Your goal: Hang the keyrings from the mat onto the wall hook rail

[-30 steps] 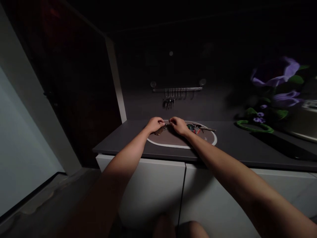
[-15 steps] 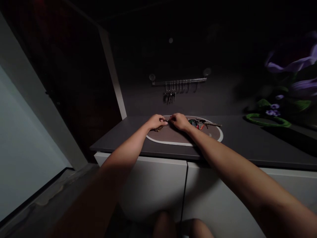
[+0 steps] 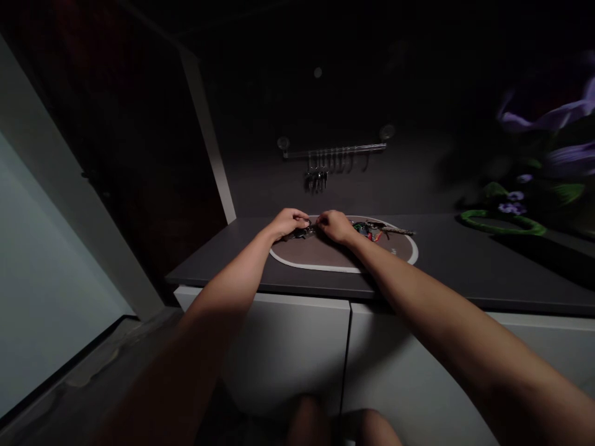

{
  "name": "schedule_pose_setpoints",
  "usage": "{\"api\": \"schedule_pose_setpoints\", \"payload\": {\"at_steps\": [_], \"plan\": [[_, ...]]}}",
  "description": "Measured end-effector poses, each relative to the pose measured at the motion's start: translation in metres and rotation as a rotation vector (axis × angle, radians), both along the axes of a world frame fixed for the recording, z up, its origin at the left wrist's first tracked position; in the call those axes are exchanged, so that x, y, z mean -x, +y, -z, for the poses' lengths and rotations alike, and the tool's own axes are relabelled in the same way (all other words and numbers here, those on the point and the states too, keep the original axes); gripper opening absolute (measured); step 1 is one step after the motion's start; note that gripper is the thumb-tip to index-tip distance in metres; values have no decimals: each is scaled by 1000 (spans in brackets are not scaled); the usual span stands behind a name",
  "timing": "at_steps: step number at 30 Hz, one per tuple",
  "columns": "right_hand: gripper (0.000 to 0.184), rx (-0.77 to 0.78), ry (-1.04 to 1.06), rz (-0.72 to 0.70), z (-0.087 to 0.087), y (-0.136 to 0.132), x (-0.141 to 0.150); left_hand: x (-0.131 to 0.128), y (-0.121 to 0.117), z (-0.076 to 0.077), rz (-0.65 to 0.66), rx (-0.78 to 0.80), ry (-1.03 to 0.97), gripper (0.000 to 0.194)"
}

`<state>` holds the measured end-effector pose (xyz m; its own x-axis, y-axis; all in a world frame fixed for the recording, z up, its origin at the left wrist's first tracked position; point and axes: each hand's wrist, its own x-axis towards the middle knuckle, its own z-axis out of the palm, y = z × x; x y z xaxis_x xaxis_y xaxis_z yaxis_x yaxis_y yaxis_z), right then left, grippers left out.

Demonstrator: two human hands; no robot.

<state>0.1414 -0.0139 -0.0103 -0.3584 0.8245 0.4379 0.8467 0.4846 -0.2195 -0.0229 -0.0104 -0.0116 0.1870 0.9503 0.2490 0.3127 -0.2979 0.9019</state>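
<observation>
Left hand, fingers half-curled, sits nearest the dark metallic bunch at frame centre, its length running sideways toward the curled right hand; can't tell what either grips!

Can make out just a small pale mark on the brown oval mat, near the right end, just inside the white border. Looks like lettering, but is too small and blurred to read. Cannot read any word, brand or number elsewhere.
</observation>
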Motion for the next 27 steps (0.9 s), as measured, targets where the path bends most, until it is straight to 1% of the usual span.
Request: {"api": "schedule_pose_setpoints", "payload": {"at_steps": [4, 8, 12, 17, 21, 24, 27], "plan": [[22, -3, 36, -13, 1, 0, 0, 1, 0, -2, 5, -4, -139, 26], [20, -33, 108, -50, 2, 1, 0, 3, 3, -3, 39, -12, -264, 30], [18, -66, 200, -107, 2, 2, 1, 3, 3, -5, 73, 3, -345, 29], [17, -116, 303, -172, 3, 4, 2, 2, -3, -10, 117, 50, -442, 28], [18, -136, 397, -211, 4, 5, 2, 0, -6, -13, 136, 43, -528, 23], [16, -166, 412, -235, 4, 5, 3, -1, -7, -14, 167, 39, -553, 22], [13, -213, 388, -258, 3, 3, 2, -1, -9, -14, 191, 53, -534, 25]]}}
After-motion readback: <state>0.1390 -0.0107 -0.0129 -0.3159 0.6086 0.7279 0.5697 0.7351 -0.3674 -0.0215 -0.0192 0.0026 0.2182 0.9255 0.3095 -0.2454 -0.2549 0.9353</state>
